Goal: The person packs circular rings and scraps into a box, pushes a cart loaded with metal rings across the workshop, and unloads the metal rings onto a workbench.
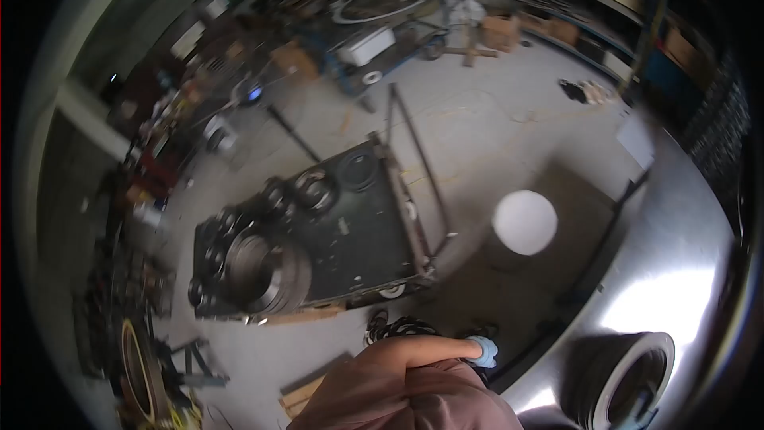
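Note:
My left hand [484, 352], in a light blue glove, is in front of my body near the left edge of the shiny metal table [664, 271]. Its fingers look curled together, and anything inside them is hidden. A thick metal ring [662, 350] stands at the table's near right part. Low on this ring, a dim bluish shape [638, 417] at the frame's bottom looks like my gloved right hand, its fingers too dark to read.
Left of centre, a dark wheeled cart [358, 231] carries a large metal ring [267, 275] and several smaller ones. A round white object [525, 222] stands beyond my left hand. Shelves [581, 20] and a blue-framed cart [342, 72] are farther back.

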The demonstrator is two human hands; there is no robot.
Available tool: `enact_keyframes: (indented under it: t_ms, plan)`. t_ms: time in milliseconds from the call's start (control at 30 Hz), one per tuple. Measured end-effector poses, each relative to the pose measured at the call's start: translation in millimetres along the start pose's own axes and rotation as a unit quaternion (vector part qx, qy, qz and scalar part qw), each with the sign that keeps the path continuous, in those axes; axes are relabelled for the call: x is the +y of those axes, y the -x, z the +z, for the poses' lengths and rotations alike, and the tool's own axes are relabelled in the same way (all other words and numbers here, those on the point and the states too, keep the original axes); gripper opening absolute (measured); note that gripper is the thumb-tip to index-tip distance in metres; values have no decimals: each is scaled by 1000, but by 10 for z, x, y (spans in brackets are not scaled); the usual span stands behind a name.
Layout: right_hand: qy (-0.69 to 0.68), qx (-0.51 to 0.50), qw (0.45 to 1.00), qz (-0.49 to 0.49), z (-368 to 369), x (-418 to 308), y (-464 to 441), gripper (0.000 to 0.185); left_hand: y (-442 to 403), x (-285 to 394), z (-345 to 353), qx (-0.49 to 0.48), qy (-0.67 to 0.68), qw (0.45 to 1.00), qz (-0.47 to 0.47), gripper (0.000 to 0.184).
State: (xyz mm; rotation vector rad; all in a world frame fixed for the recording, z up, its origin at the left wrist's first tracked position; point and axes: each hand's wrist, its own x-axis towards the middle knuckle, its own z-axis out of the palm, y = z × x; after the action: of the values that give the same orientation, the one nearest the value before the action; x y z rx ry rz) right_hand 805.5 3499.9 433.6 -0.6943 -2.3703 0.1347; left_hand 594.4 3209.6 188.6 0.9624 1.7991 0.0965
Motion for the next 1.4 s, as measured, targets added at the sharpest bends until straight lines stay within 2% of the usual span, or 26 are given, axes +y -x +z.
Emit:
enact_keyframes:
  t_ms: [33, 100, 133, 167, 233, 300, 333, 367, 400, 433, 467, 500, 533, 600, 633, 700, 800, 833, 900, 933, 1067, 1100, 1167, 1200, 1333, 1400]
  plan:
    - [-224, -142, 940, 216, 739, 253, 407, 27, 136, -228, 35, 20, 20, 999, -16, 48]
    - [-412, -250, 852, 208, 1650, -852, 701, 15, 696, -650, -34, 114, 112, 986, -42, 44]
    - [-440, -343, 809, 184, 1890, -1303, 807, 12, 888, -910, 28, 144, 143, 977, -59, 45]
    - [-406, -408, 813, 87, 1985, -1910, 874, 13, 1084, -1172, 113, 173, 173, 967, -74, 45]
    - [-413, -594, 685, 90, 2078, -2923, 997, 18, 1721, -1632, 258, 209, 207, 951, -98, 46]
    - [-377, -577, 701, -185, 2358, -3745, 1199, 21, 2416, -2068, 550, 321, 263, 903, -110, 44]
    - [-340, -593, 689, -244, 2414, -4159, 1254, 25, 2662, -2360, 808, 377, 287, 872, -119, 41]
    - [-302, -605, 674, -298, 2441, -4576, 1309, 29, 3133, -2548, 915, 486, 281, 821, -103, 35]
    - [-276, -599, 679, -322, 2442, -4977, 1370, 35, 3455, -2801, 1055, 600, 234, 756, -111, 29]
    - [-248, -593, 684, -345, 2433, -5372, 1435, 41, 3867, -3052, 1125, 686, 140, 693, -174, 27]
    - [-212, -599, 688, -351, 2480, -5774, 1533, 48, 4356, -3262, 1162, 685, 66, 665, -288, 27]
    - [-175, -602, 691, -358, 2559, -6189, 1642, 55, 4816, -3563, 1134, 678, 78, 638, -358, 31]
    - [-191, -580, 706, -358, 2622, -6606, 1750, 61, 5156, -3778, 1221, 663, 40, 581, -470, 42]
    - [-197, -531, 743, -356, 2687, -7378, 1965, 71, 5494, -4521, 1574, 620, 86, 504, -594, 82]
    - [-188, -505, 764, -355, 2709, -7731, 2063, 75, 5637, -4779, 1628, 567, 133, 502, -639, 96]
    - [-102, -551, 767, -313, 2856, -8343, 2274, 79, 5808, -5038, 1596, 460, 322, 513, -649, 99]
    - [-58, -556, 791, -250, 3051, -8727, 2524, 78, 5583, -5563, 1931, 448, 329, 546, -627, 98]
    - [-59, -554, 792, -249, 3159, -8792, 2575, 78, 5521, -5606, 1987, 473, 303, 533, -633, 94]
    - [-66, -530, 813, -231, 3344, -8776, 2704, 73, 5500, -5689, 2075, 496, 298, 540, -610, 89]
    - [-94, -503, 824, -243, 3353, -8748, 2708, 63, 5548, -5646, 2017, 491, 306, 539, -612, 82]
    - [-83, -512, 820, -241, 3289, -8690, 2637, 51, 5627, -5540, 1887, 506, 296, 553, -592, 72]
    - [-79, -514, 819, -241, 3243, -8637, 2619, 51, 5624, -5554, 1843, 503, 300, 555, -591, 72]
    - [-69, -509, 828, -226, 3176, -8487, 2592, 51, 5595, -5593, 1776, 486, 293, 594, -570, 70]
    - [-61, -510, 833, -206, 3128, -8422, 2562, 53, 5516, -5630, 1787, 517, 249, 597, -560, 63]
    - [-44, -491, 856, -153, 3041, -8061, 2511, 56, 5344, -5675, 1423, 532, 177, 638, -528, 49]
    - [-24, -489, 863, -127, 3035, -7901, 2511, 57, 5188, -5764, 1322, 529, 169, 657, -510, 55]
